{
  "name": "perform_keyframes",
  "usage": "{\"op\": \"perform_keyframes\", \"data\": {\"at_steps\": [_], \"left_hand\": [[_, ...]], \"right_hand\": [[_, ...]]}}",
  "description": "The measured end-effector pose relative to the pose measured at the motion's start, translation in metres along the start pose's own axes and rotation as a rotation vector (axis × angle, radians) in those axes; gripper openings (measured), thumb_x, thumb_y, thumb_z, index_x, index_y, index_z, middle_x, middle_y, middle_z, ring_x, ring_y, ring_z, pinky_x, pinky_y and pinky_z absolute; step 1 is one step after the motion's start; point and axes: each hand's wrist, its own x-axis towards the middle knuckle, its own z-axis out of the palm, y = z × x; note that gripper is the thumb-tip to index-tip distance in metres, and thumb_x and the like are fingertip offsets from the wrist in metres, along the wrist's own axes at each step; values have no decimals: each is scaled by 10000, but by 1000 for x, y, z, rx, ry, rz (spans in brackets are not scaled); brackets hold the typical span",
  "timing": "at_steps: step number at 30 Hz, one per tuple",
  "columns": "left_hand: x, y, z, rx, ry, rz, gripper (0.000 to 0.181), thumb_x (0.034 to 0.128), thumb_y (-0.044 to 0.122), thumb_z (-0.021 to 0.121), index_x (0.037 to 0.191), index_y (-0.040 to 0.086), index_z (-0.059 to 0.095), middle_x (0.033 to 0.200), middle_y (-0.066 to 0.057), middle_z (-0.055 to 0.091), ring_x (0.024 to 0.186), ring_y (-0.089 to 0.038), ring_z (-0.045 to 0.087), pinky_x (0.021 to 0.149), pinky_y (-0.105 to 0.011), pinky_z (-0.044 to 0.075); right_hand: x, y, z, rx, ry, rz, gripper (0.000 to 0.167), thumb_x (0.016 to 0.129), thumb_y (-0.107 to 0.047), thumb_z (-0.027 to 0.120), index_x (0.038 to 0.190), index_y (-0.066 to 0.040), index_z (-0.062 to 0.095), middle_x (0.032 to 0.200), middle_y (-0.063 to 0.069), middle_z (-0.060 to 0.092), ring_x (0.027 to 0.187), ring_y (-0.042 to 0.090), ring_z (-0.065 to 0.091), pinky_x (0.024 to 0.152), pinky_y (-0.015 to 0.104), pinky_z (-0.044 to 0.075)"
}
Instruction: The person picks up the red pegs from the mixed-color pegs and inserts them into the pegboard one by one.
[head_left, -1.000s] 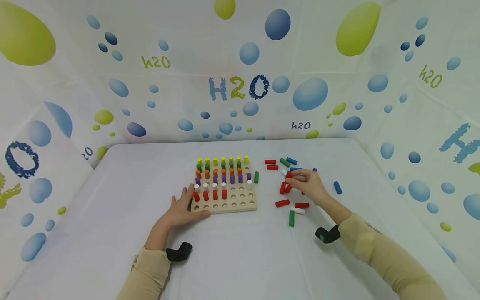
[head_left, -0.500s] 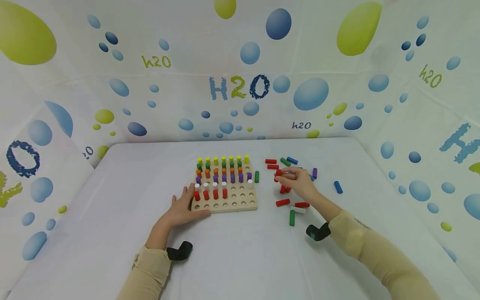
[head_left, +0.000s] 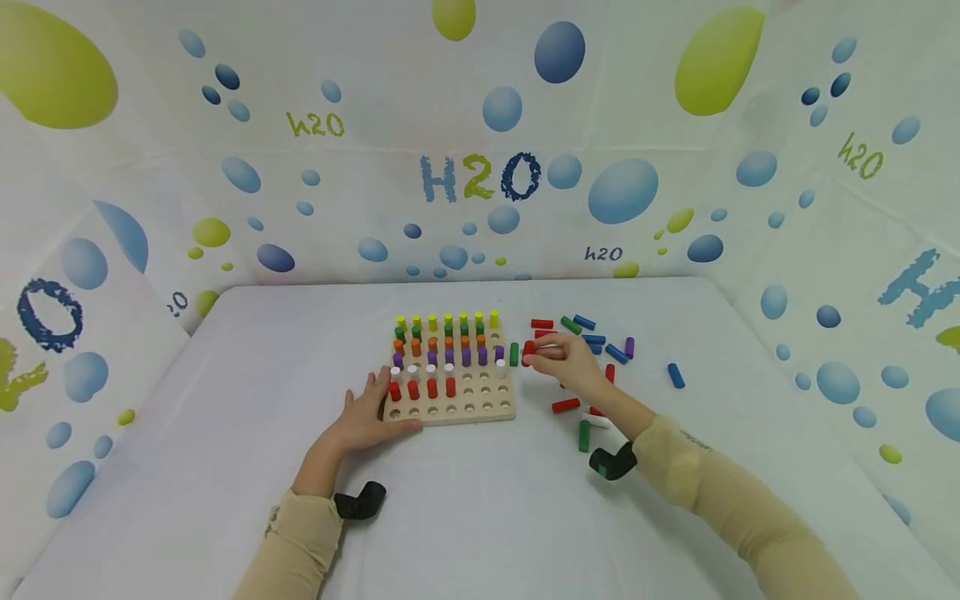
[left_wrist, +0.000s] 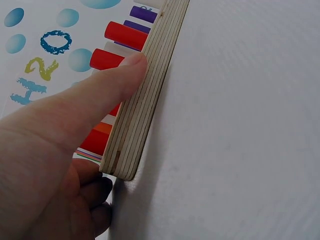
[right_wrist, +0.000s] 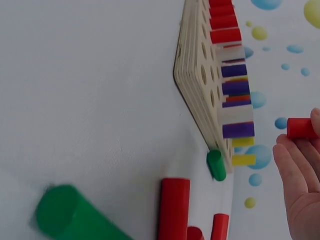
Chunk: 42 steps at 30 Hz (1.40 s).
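A wooden pegboard lies on the white table, with rows of yellow, green, orange, purple, white and red pegs standing in it. My left hand grips its near left corner. In the left wrist view the thumb lies along the board's front edge, and the other fingers are at the corner. To the right of the board, my right hand pinches a red peg between thumb and fingertips, held above the table. That red peg also shows in the right wrist view.
Loose pegs lie scattered right of the board: a green peg close to its right edge, red pegs such as one nearer me, a white peg, several blue ones and a purple peg. A printed cloth hangs behind the table.
My right hand has moved left with the red peg, from the loose pile towards the board's right edge. The left hand has stayed at the corner.
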Motion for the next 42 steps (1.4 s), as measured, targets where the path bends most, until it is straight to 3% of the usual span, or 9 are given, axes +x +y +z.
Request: {"op": "perform_keyframes", "data": {"at_steps": [6, 21, 42], "left_hand": [[0, -1, 1, -6, 7, 15, 1143, 699, 560, 691, 1447, -27, 57, 1492, -234, 101, 1375, -360, -21, 1046, -556, -120], [0, -1, 1, -5, 0, 9, 1150, 697, 579, 684, 1453, -11, 48, 1498, -219, 98, 1378, -348, -29, 1046, -553, -124], [-1, 2, -2, 1, -4, 9, 1149, 700, 575, 683, 1450, -19, 47, 1493, -228, 103, 1376, -355, -28, 1045, -554, -124]], "right_hand": [[4, -3, 13, 18, -37, 0, 369, 842, -208, 671, 1155, -38, 574, 1109, 142, 639, 1041, 250, 601, 914, 416, 449], [10, -14, 44, 4, -51, -88, 314, 836, -169, 676, 1100, -15, 608, 1070, 149, 653, 1000, 240, 623, 838, 342, 499], [19, -10, 74, 49, -93, -79, 266, 815, -154, 698, 1030, -18, 618, 944, 104, 691, 875, 179, 659, 752, 275, 531]]}}
